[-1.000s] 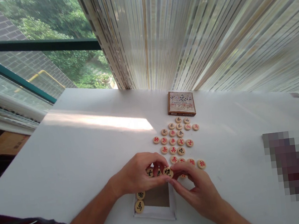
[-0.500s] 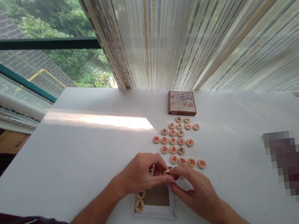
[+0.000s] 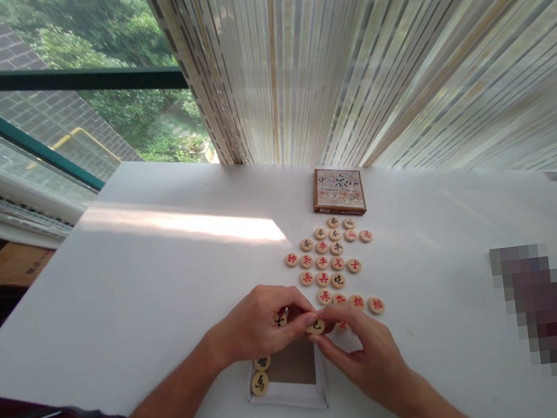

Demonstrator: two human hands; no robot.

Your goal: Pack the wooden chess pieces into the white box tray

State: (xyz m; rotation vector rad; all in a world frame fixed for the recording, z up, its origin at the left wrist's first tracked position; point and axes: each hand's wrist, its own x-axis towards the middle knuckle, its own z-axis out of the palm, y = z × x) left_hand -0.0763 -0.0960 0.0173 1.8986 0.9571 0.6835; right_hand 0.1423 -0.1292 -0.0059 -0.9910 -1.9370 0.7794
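Both hands meet over the far edge of a shallow white box tray (image 3: 290, 395) near the table's front edge. My left hand (image 3: 256, 325) is curled, its fingertips pinching a round wooden chess piece (image 3: 316, 327) with black marking. My right hand (image 3: 362, 347) is curled too, fingertips touching the same piece from the right. Another black-marked piece (image 3: 281, 318) shows under my left fingers. Two pieces (image 3: 260, 383) lie in the tray's left side. Several loose pieces (image 3: 330, 263) with red or black characters lie on the white table (image 3: 141, 285) beyond the hands.
A brown printed box lid (image 3: 337, 191) lies at the far end of the pieces. A blurred dark object (image 3: 546, 306) lies at the right. Striped curtains hang behind the table, and a window is at the left.
The black-marked piece between both hands' fingertips was turned on edge and now lies flatter, slightly lower over the tray's far edge. The hands stayed almost in place.
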